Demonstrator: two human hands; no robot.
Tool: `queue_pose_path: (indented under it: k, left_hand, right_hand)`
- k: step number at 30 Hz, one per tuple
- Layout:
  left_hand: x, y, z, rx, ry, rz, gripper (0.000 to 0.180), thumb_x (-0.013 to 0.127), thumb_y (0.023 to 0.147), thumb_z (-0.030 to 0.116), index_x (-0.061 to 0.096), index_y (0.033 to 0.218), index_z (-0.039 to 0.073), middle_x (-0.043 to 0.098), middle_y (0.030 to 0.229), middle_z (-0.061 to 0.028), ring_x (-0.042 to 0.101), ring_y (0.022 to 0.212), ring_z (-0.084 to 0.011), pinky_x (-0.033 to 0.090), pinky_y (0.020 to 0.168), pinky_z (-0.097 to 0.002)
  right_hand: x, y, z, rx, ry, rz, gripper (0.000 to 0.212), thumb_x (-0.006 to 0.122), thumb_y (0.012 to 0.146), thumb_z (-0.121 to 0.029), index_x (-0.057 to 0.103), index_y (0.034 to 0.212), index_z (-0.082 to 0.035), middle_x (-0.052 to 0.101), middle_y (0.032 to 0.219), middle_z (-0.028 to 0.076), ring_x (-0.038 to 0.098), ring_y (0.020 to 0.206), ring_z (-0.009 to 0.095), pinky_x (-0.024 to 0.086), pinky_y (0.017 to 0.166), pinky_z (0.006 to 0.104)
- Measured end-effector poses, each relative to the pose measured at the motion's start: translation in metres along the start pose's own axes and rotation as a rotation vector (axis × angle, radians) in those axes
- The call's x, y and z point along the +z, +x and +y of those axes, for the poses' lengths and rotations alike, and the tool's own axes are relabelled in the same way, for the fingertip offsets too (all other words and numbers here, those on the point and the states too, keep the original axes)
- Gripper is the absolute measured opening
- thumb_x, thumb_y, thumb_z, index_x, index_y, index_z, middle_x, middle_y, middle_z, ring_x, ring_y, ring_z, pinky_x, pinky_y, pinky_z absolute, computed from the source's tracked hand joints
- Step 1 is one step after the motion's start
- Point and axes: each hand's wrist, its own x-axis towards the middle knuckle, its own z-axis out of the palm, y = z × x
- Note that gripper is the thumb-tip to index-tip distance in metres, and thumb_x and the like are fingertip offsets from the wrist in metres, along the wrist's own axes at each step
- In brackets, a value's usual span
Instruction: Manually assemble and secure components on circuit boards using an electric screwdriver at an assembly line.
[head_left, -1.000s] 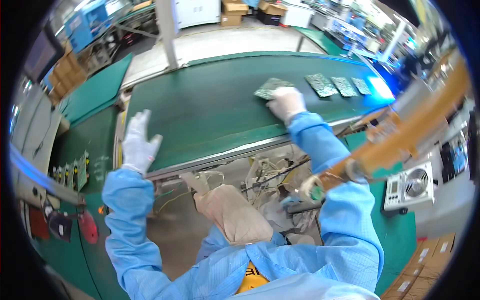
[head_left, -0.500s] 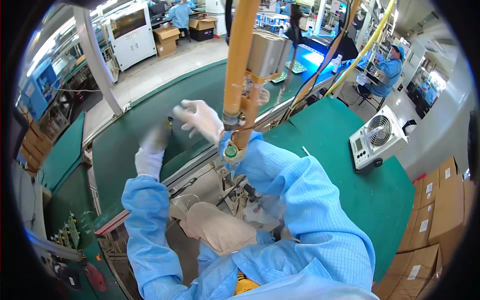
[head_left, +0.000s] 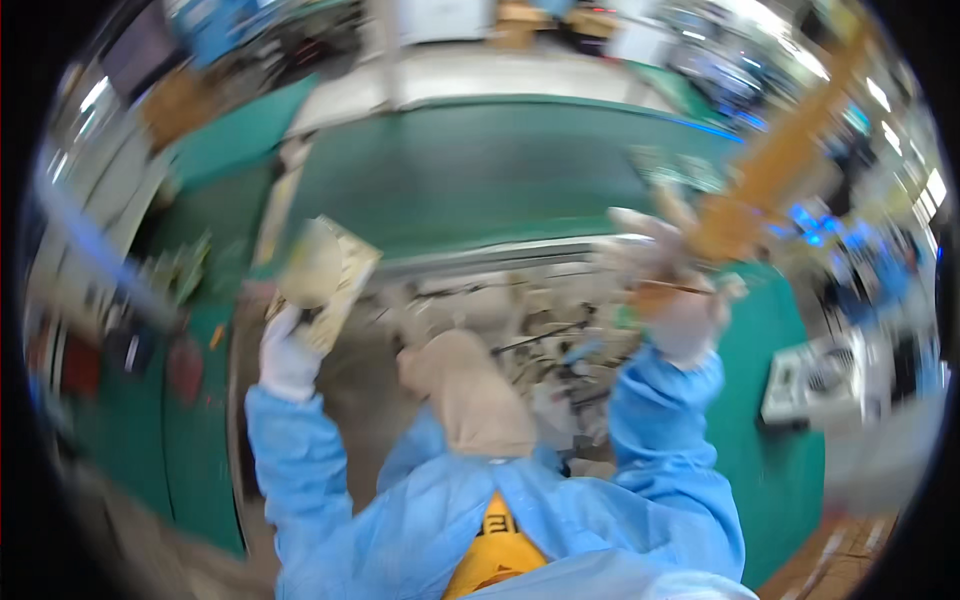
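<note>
White-gloved, the left hand (head_left: 290, 358) grasps a flat, cream, oblong board (head_left: 351, 272), tilted at the smooth green surface (head_left: 480, 180)'s near-left corner. The right hand (head_left: 655, 250) blurs beside a round orange pole (head_left: 785, 150), grip impossible to tell.

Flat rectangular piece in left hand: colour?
Flat piece: pale cream, dark marks, blurred; head view.

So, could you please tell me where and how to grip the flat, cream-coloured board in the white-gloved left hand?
Probably pinch the board at its upper right corner, coming from the right: it slants up and rightward, that corner looks free, and the left hand holds its lower end.
</note>
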Motion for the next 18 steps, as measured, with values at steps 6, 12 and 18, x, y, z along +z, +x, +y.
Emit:
queue_pose_path:
  k: [6,12,18]
  left_hand:
    - [-0.027,-0.075,0.029,0.182,0.321,0.184,0.044,0.061,0.086,0.009,0.049,0.126,-0.005,0.064,0.113,-0.0134,0.064,0.101,-0.0210,0.051,0.089,-0.0317]
    - [-0.035,-0.146,0.076,0.520,1.143,0.380,0.028,0.060,0.086,0.010,0.060,0.111,-0.003,0.067,0.106,-0.0106,0.066,0.092,-0.0150,0.052,0.083,-0.0260]
    - [-0.076,-0.163,0.101,0.438,0.313,0.612,0.030,0.063,0.084,0.004,0.058,0.111,-0.007,0.065,0.108,-0.0186,0.066,0.098,-0.0277,0.053,0.090,-0.0394]
  right_hand:
    - [0.036,-0.009,-0.017,-0.035,-0.216,0.042,0.091,0.053,0.086,-0.059,0.021,0.145,0.003,0.055,0.120,0.022,0.064,0.083,0.021,0.056,0.067,0.0351]
    - [0.061,0.009,0.013,0.036,-0.150,0.242,0.050,0.045,0.097,-0.040,0.058,0.111,0.006,0.056,0.073,0.005,0.049,0.059,0.011,0.038,0.049,0.0216]
    - [0.064,0.015,0.017,0.098,0.075,0.091,0.037,0.050,0.097,-0.030,0.053,0.121,-0.002,0.059,0.086,0.003,0.057,0.065,0.009,0.045,0.046,0.0194]
